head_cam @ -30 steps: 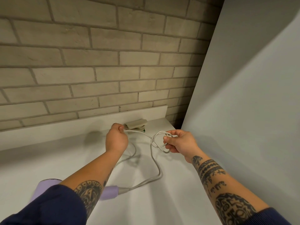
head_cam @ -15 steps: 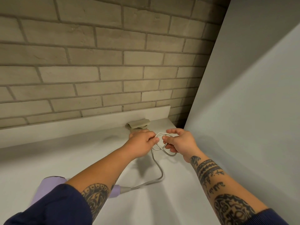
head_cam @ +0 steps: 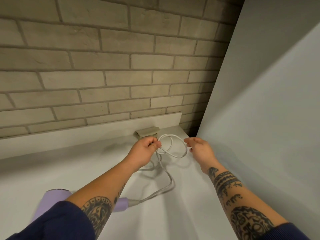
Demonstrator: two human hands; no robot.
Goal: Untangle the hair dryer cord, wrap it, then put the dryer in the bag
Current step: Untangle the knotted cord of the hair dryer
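White cord [head_cam: 174, 149] is looped near the plug [head_cam: 147, 132]; the left hand [head_cam: 144, 151] pinches the crossing, the right hand [head_cam: 199, 149] hovers just beside with fingers apart. Untangling seems unfinished; wrapping and bagging the lilac dryer [head_cam: 52, 201] remain; no bag visible

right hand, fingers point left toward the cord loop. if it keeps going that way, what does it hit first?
Most likely the far side of the white cord loop, just off the right hand fingertips; beyond that, the left hand pinching the cord. Depth is uncertain.
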